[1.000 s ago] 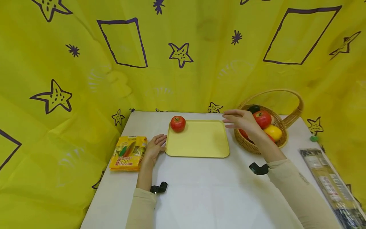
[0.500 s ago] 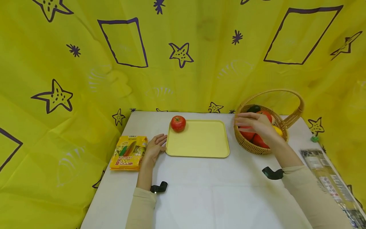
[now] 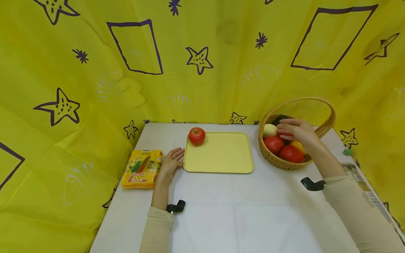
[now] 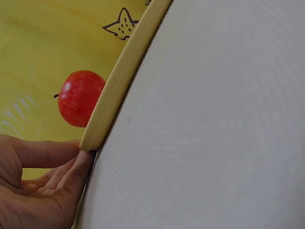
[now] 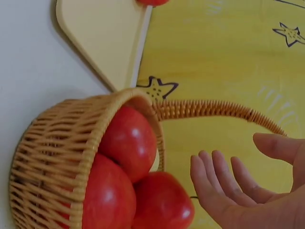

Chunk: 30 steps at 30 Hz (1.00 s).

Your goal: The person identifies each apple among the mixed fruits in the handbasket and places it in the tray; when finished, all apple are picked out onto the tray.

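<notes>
Far left, yellow packet (image 3: 142, 169) lying flat. Your left hand (image 3: 171, 163) just beside it, fingers relaxed, touching the left edge of the yellow tray (image 3: 221, 154). Red apple (image 3: 197, 136) sits in the tray's far left corner. To the right, wicker basket (image 3: 278, 163) of red fruits (image 3: 291, 154) with a pale round item (image 3: 270, 130). Your right hand (image 3: 300, 135) hovers over it, thumb and fingers apart.

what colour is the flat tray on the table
The tray is plain pale yellow; the head view shows it best.
</notes>
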Tool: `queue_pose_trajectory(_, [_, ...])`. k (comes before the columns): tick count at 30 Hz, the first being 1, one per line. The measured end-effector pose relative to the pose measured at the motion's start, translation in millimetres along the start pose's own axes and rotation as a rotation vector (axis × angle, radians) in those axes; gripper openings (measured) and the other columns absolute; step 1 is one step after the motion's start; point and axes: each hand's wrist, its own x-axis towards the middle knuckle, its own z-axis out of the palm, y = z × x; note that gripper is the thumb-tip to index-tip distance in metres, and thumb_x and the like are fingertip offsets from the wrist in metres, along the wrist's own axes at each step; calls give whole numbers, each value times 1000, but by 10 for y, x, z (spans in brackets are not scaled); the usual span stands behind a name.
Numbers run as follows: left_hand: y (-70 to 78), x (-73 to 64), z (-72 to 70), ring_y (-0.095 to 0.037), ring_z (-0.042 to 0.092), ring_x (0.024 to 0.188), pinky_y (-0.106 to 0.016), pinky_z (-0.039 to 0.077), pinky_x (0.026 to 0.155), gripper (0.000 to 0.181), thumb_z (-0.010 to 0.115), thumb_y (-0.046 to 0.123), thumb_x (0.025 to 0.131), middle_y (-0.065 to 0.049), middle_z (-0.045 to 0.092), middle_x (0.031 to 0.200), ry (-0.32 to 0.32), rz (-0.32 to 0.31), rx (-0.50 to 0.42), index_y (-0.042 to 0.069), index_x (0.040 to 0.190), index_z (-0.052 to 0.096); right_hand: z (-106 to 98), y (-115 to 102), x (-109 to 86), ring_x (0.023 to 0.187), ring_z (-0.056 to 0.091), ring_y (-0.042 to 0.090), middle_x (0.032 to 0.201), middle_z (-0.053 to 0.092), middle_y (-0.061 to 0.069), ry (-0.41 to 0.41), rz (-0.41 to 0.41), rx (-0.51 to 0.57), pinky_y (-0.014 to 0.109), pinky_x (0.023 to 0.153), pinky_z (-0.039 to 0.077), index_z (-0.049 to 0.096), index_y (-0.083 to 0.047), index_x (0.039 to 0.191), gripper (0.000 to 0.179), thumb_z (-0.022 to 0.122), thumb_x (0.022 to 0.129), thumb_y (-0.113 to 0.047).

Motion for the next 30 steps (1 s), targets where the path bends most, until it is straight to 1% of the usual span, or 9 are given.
queue_pose_trajectory(6, [6,-8,-6,-29,48,146,-36,49,111,76,53,-29,86,-19,51,155,0,-1,8,0,155,42,-129,34,22,85,70,-4,90,70,-24,98,16,-6,21,80,61,49,2,143,41,58,105,-13])
queue_pose_trajectory(9, [4,-14,1,-29,47,146,-35,49,110,76,53,-29,85,-20,51,155,-3,-1,11,0,155,42,-180,33,8,82,68,-4,89,70,-23,154,12,6,18,76,60,66,-14,120,17,63,103,-15])
queue_pose_trajectory(12, [-2,-21,6,-30,47,146,-38,47,113,76,53,-29,85,-20,51,155,-1,-2,11,0,155,42,-230,38,1,78,66,-1,89,68,-22,210,11,-28,16,73,59,69,-24,105,6,66,101,-20])
queue_pose_trajectory(14, [-6,-22,7,-31,47,146,-42,44,115,76,52,-30,85,-21,50,155,-3,4,6,-1,154,41,-260,37,1,76,63,1,91,65,-22,239,17,-83,16,69,58,71,-21,114,13,66,101,-24])
queue_pose_trajectory(17, [-4,-19,12,-32,46,147,-43,43,116,77,52,-31,84,-23,49,155,-7,14,-3,-3,155,40,-303,39,29,77,62,1,98,59,-17,271,36,-130,15,70,57,61,-8,133,38,66,101,-28])
queue_pose_trajectory(20, [1,-19,14,-33,45,147,-44,42,116,77,51,-32,84,-24,48,156,-7,21,-4,-4,155,39,-335,29,50,83,62,2,108,55,-9,276,70,-133,17,74,58,57,-10,136,42,66,101,-31])
queue_pose_trajectory(25, [-7,-18,3,-33,46,146,-45,43,116,75,51,-31,85,-23,49,155,5,10,7,-4,154,40,-405,43,86,99,57,8,131,48,5,227,132,-138,22,82,60,48,-10,146,51,62,103,-34])
queue_pose_trajectory(28, [-7,-18,4,-32,46,146,-44,43,116,76,51,-31,84,-22,49,155,3,3,-3,-3,155,40,-453,55,118,95,59,6,150,37,20,189,163,-152,25,82,61,36,1,157,67,59,105,-33])
queue_pose_trajectory(30, [-5,-17,7,-33,45,147,-44,42,116,77,51,-31,84,-23,48,156,-3,7,-7,-4,155,39,-483,60,147,87,64,8,155,28,26,168,178,-155,29,81,63,38,3,156,66,60,104,-32])
